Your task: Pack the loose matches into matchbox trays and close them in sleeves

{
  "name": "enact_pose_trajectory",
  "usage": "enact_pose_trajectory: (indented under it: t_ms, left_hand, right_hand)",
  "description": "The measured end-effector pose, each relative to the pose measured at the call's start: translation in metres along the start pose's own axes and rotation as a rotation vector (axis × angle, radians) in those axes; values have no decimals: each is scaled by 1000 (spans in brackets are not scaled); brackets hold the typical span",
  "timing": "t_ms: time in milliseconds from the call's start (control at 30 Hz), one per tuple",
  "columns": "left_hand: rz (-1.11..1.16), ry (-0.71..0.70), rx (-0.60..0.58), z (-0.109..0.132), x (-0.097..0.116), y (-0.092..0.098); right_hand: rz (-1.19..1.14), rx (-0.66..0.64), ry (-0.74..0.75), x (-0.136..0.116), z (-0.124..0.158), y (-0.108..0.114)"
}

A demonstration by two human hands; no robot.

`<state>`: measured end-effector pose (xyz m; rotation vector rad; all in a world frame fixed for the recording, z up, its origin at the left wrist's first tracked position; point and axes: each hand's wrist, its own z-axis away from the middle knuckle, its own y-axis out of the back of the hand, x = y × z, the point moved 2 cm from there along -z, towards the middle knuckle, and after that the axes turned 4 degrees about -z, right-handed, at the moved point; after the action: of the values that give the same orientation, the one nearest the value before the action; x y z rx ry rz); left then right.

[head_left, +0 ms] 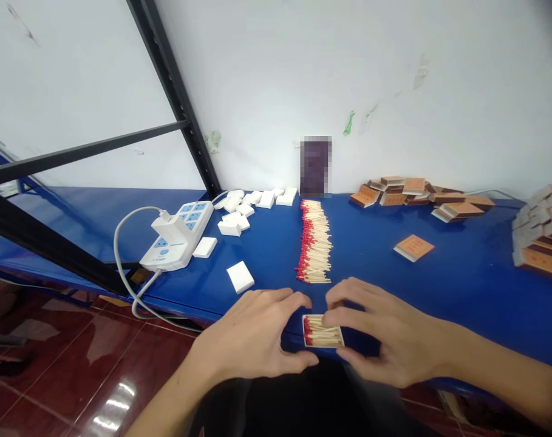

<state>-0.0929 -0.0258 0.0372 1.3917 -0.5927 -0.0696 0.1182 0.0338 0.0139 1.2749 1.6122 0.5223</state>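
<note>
A white matchbox tray [340, 340] filled with red-headed matches [321, 334] sits at the table's front edge between my hands. My left hand [262, 334] curves around its left side, thumb and fingers apart, with nothing in it. At the tray's right end, my right hand [385, 337] has its index finger over the upper right corner and its thumb against the lower right corner. Just beyond lies a long row of loose matches [316, 243], red heads toward the left. A white block-like piece [240, 277] rests left of that row, nearest my left hand.
Several white pieces [266, 199] lie at the back left beside a power strip [180, 237] with a plugged-in cable. Orange matchboxes [412, 191] are heaped at the back right, with one single matchbox [415, 247] nearer. A large matchbox stack [544, 233] stands far right. A black rack post [175, 91] rises at left.
</note>
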Motion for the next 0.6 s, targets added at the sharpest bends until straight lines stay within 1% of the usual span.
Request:
enact_pose_trajectory:
  t_ms: [133, 200, 267, 367, 500, 600]
  left_hand:
    - [-24, 41, 126, 5, -6, -23]
    - [-12, 36, 191, 5, -9, -29]
    - [11, 29, 236, 5, -11, -31]
    - [61, 2, 265, 5, -13, -30]
    - [162, -54, 307, 5, -15, -29]
    - [180, -84, 317, 5, -16, -30]
  right_hand:
    - [27, -103, -6, 2, 0, -5]
    - [11, -97, -26, 4, -1, -5]
    - [-29, -63, -61, 5, -1, -4]
    - [-72, -34, -130, 6, -2, -2]
    - [-85, -55, -214, 6, -2, -1]
    - [-120, -78, -231, 6, -3, -2]
